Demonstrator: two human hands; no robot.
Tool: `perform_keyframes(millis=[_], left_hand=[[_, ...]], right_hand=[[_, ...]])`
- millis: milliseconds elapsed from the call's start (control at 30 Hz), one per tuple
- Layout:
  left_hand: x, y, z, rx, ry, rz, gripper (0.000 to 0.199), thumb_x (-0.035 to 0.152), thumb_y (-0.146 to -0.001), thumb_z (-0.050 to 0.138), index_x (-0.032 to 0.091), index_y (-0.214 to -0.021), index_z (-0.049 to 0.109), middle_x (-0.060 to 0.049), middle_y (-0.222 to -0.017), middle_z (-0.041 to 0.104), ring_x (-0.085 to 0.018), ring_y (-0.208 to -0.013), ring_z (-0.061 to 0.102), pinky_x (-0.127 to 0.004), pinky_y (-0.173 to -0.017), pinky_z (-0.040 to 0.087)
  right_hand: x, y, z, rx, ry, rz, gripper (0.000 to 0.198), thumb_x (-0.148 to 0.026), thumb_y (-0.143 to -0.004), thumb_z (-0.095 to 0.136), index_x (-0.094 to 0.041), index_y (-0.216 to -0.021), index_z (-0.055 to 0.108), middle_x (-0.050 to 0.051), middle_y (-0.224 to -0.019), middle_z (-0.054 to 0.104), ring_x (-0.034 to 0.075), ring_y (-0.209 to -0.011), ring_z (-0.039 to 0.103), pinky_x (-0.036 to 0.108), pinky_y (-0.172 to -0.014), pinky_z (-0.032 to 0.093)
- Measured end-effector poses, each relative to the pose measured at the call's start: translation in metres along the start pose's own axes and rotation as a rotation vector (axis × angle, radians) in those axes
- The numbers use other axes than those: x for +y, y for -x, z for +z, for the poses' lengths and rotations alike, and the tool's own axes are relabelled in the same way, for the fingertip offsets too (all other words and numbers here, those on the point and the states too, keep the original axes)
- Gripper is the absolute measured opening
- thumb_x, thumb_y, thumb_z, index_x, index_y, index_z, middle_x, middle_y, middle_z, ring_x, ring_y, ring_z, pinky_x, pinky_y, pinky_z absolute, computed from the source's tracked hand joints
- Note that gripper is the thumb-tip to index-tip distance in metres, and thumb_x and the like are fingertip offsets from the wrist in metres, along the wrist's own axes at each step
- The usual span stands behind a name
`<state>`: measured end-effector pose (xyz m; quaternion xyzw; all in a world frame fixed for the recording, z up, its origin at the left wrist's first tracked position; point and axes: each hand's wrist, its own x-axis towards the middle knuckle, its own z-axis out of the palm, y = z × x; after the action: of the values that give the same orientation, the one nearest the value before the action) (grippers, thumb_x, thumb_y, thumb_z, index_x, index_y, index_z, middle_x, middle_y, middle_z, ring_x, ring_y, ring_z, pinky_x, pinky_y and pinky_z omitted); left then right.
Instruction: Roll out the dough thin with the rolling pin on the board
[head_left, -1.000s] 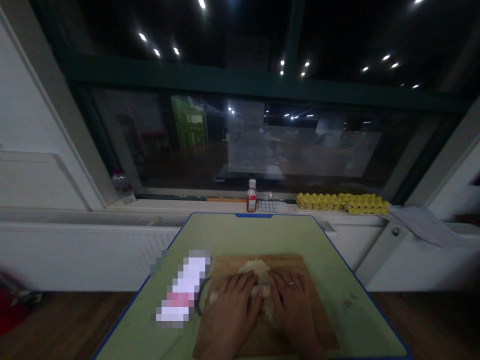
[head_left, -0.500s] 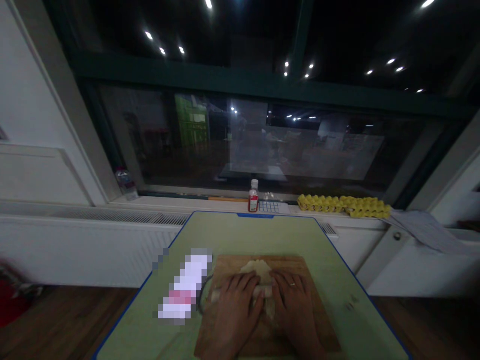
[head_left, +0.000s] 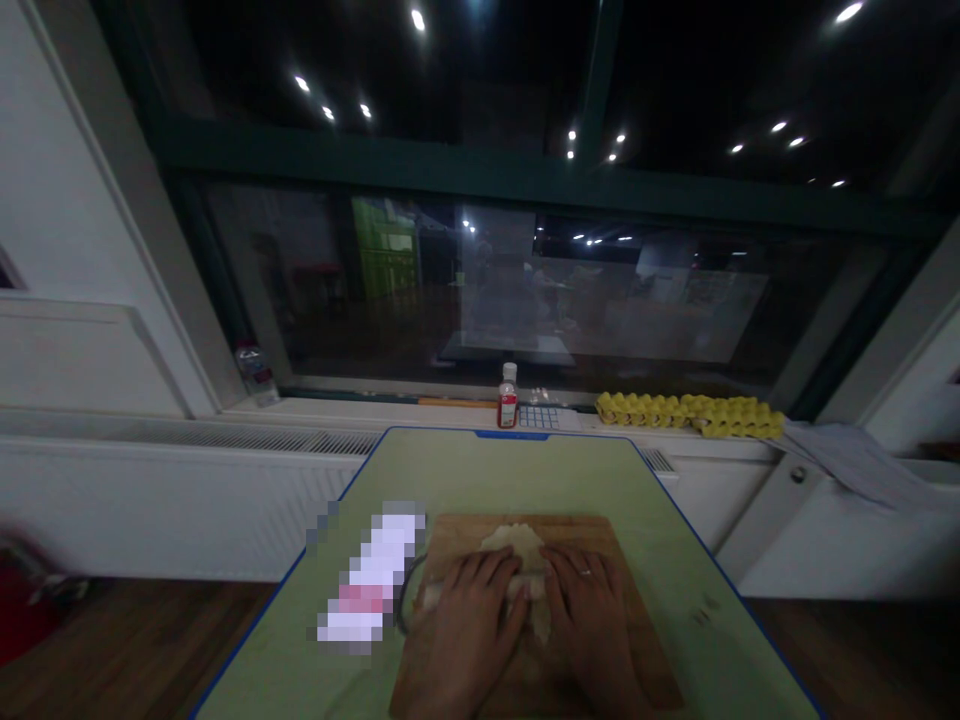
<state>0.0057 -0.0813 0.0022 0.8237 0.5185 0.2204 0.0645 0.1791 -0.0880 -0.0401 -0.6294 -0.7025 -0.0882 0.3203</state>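
A pale rolling pin lies crosswise over a flattened piece of dough on a wooden cutting board. My left hand rests over the pin's left part, fingers bent forward across it and thumb on the near side. Over its right part lies my right hand, with a ring on one finger. Both palms press on the pin from above. Dough shows beyond the pin and in a strip between my hands; the pin's right end is hidden under my right hand.
The board sits on a small green table edged in blue. Left of it lies a blurred-out bright object. On the windowsill stand a red-labelled bottle, yellow egg cartons and a clear plastic bottle.
The whole view has shifted slightly, with things sitting a little lower. My hands and the rolling pin keep nearly the same place on the dough.
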Motion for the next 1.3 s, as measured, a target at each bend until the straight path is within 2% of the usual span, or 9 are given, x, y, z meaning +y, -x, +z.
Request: perform_keyframes(millis=[133, 333, 600, 1167, 1300], left_hand=[[-0.002, 0.000, 0.002, 0.019, -0.001, 0.007, 0.032, 0.030, -0.094, 0.052, 0.026, -0.122, 0.065, -0.002, -0.130, 0.065, -0.027, -0.118, 0.057, -0.047, -0.100, 0.043], [0.001, -0.002, -0.001, -0.018, -0.015, 0.015, 0.031, 0.028, -0.094, 0.050, 0.023, -0.121, 0.066, -0.004, -0.130, 0.066, -0.027, -0.118, 0.057, -0.047, -0.103, 0.042], [-0.008, -0.002, 0.013, 0.037, -0.020, 0.056, 0.031, 0.026, -0.093, 0.052, 0.024, -0.121, 0.065, -0.004, -0.128, 0.066, -0.027, -0.116, 0.058, -0.048, -0.102, 0.041], [-0.002, -0.001, -0.001, -0.027, -0.012, 0.021, 0.033, 0.029, -0.094, 0.050, 0.026, -0.124, 0.064, -0.003, -0.130, 0.065, -0.027, -0.118, 0.057, -0.045, -0.101, 0.043], [-0.002, 0.000, 0.000, -0.008, -0.018, 0.018, 0.032, 0.030, -0.095, 0.049, 0.026, -0.122, 0.065, -0.003, -0.129, 0.065, -0.027, -0.118, 0.057, -0.046, -0.101, 0.043]], right_hand=[[0.000, 0.001, 0.002, -0.003, -0.020, -0.007, 0.031, -0.022, -0.096, 0.043, -0.027, -0.114, 0.067, 0.001, -0.115, 0.070, 0.022, -0.106, 0.058, 0.043, -0.102, 0.032], [0.000, 0.001, 0.002, 0.003, -0.034, -0.012, 0.030, -0.023, -0.095, 0.045, -0.026, -0.114, 0.068, 0.002, -0.116, 0.070, 0.023, -0.107, 0.058, 0.044, -0.103, 0.030], [-0.003, -0.001, -0.001, -0.051, -0.050, 0.034, 0.030, -0.023, -0.096, 0.044, -0.027, -0.114, 0.068, 0.002, -0.113, 0.070, 0.023, -0.105, 0.058, 0.044, -0.102, 0.033], [-0.004, 0.000, -0.001, 0.006, -0.077, 0.030, 0.030, -0.022, -0.095, 0.044, -0.027, -0.112, 0.068, 0.000, -0.112, 0.070, 0.021, -0.105, 0.058, 0.042, -0.101, 0.031], [-0.004, 0.000, 0.000, 0.017, -0.082, 0.000, 0.030, -0.021, -0.094, 0.043, -0.026, -0.112, 0.068, 0.001, -0.113, 0.070, 0.022, -0.105, 0.058, 0.044, -0.102, 0.029]])
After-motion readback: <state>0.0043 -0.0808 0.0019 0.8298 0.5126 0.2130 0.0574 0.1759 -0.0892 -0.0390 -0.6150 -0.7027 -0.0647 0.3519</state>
